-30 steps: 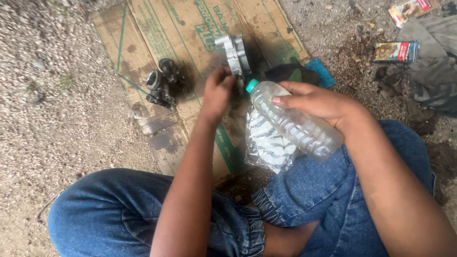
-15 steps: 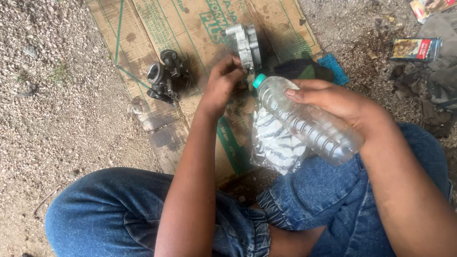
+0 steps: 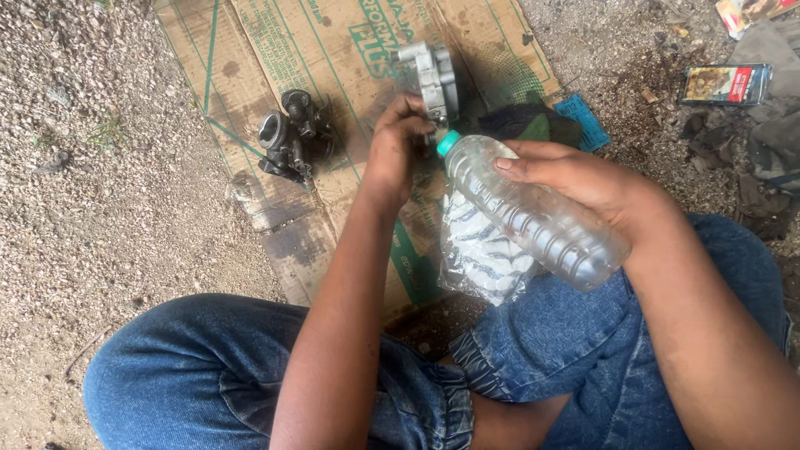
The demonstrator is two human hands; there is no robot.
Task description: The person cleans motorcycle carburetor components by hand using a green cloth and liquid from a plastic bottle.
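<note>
My right hand [image 3: 583, 183] grips a clear ribbed plastic bottle [image 3: 533, 221] with a teal cap [image 3: 448, 142], tilted with the cap toward the upper left. My left hand [image 3: 396, 154] reaches to the cap end of the bottle, its fingers curled close to a grey metal engine part [image 3: 429, 75] lying on the cardboard; whether it grips anything is hidden. A clear plastic bag with white stripes [image 3: 483, 254] lies under the bottle, against my knee.
A flattened cardboard sheet [image 3: 333, 50] covers gravel ground. A dark carburettor-like part [image 3: 292, 133] sits on it at the left. A dark cloth [image 3: 525, 125] and blue scrap [image 3: 583, 117] lie at the right, small printed packets [image 3: 725, 83] farther right. My jeans-clad legs fill the bottom.
The bottle has tilted and shifted slightly right in my right hand. My left hand stays at the cap end. The camera view has drifted a little.
</note>
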